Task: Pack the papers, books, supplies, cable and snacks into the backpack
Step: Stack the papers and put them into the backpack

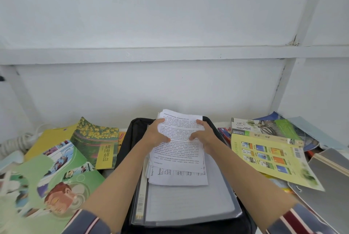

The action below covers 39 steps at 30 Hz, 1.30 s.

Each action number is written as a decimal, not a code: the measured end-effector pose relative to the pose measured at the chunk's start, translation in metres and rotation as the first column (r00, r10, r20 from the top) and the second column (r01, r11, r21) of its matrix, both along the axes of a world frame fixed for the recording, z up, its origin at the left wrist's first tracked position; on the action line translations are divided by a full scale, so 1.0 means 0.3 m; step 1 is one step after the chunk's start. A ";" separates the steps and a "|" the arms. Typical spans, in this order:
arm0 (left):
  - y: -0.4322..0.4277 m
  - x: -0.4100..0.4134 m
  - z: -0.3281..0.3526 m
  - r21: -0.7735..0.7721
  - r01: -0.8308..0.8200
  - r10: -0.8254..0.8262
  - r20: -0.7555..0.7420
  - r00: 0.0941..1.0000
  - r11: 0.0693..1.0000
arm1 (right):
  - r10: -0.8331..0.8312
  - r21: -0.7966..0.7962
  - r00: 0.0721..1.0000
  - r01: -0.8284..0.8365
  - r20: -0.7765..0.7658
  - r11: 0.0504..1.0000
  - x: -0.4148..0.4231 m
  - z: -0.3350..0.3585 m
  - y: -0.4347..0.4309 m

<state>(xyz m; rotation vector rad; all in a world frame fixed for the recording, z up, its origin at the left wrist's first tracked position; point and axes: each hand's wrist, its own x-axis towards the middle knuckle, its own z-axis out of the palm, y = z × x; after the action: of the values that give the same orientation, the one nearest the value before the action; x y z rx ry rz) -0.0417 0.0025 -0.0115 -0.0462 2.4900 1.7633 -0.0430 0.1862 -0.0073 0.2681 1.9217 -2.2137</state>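
Both hands are on the papers [179, 158]. Left hand [157, 131] grips the stack's left edge, thumb laid on the printed top sheet, fingers curled round the far corner. Right hand [203, 135] grips the right edge the same way, thumb on the top sheet pointing inward. Forearms reach straight forward, roughly parallel, striped sleeves [302, 218] pushed up near the elbows.

The stack sits over the middle of the open black backpack [132, 131], its far end past the backpack's back rim, sheets slightly fanned at the near end. Under it, inside the backpack, lies a clear folder [188, 205].

Left of the backpack: yellow-flower book [94, 139], green cartoon book [56, 177], white cable [13, 143] further left. Right of the backpack: pale yellow book [272, 158] on a loose pile of other books.
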 end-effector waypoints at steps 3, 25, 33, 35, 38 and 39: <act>-0.004 -0.002 -0.017 -0.083 -0.012 0.012 0.007 1.000 0.996 | 0.022 0.005 1.000 -0.022 -0.009 1.000 -0.006 0.006 -0.012; -0.018 0.050 0.048 0.194 0.036 -0.012 -0.123 0.992 0.980 | 0.047 -0.174 0.950 -0.105 -0.310 0.979 0.037 0.040 0.048; -0.017 0.088 0.084 0.417 0.021 0.017 -0.089 0.996 0.908 | 0.005 -0.174 0.901 -0.089 -0.434 0.981 0.089 0.100 0.050; 0.006 0.109 0.108 0.465 0.065 0.034 -0.202 0.979 0.883 | 0.003 -0.141 0.855 -0.090 -0.519 0.986 0.104 0.127 0.046; 0.034 0.138 0.154 0.439 0.137 0.057 -0.401 0.914 0.888 | 0.009 -0.061 0.774 -0.061 -0.633 0.996 0.138 0.179 0.043; 0.037 0.149 0.167 0.402 0.145 0.064 -0.462 0.885 0.904 | 0.008 -0.053 0.754 -0.056 -0.657 0.997 0.151 0.198 0.044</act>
<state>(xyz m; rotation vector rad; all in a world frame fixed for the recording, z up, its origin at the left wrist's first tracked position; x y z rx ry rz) 0.0030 0.0137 0.0385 0.5210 2.2641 2.5046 0.0022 0.1993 0.0521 -0.6526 2.1044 -2.5637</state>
